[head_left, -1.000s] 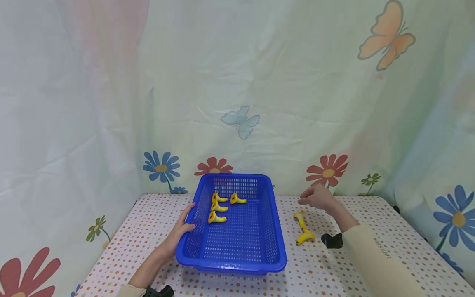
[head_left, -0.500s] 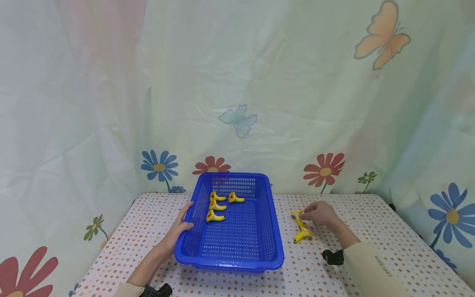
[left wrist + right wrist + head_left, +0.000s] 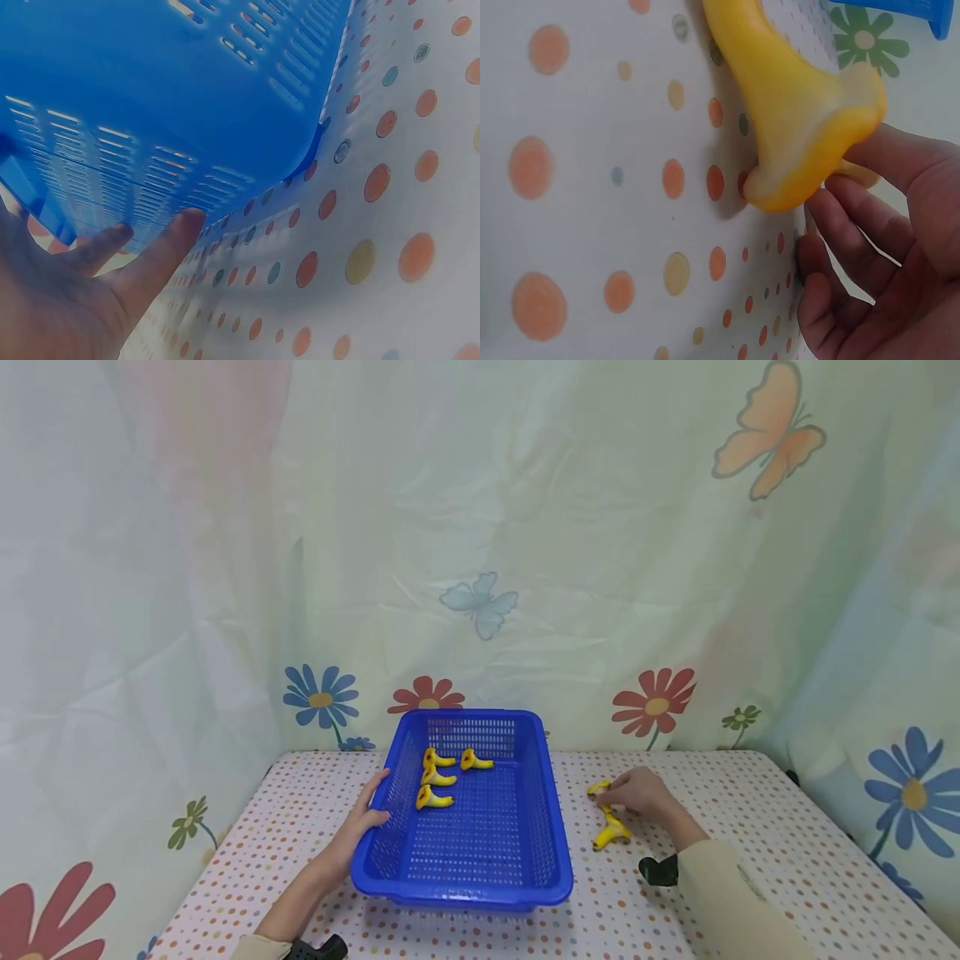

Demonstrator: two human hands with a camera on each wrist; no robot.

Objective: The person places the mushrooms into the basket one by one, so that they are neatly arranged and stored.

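Note:
A blue plastic basket (image 3: 491, 895) holds several yellow trumpet-shaped mushrooms (image 3: 435, 797) in its left and far part. My left hand (image 3: 356, 835) grips the basket's left rim; in the left wrist view its fingers (image 3: 161, 259) lie against the slotted outer wall. My right hand (image 3: 637, 792) is down at the table, right of the basket, pinching the farther yellow mushroom (image 3: 597, 787) by its stem. A nearer yellow mushroom (image 3: 611, 833) lies close by, and in the right wrist view its flared end (image 3: 810, 142) partly hides the pinched one.
The table (image 3: 750, 860) wears a dotted cloth. A flowered curtain (image 3: 480, 527) hangs behind it and along both sides. The basket takes up the middle of the table.
My right hand has come down from above the table onto the farther mushroom, and its fingers have closed on the stem. The left hand and basket stay put.

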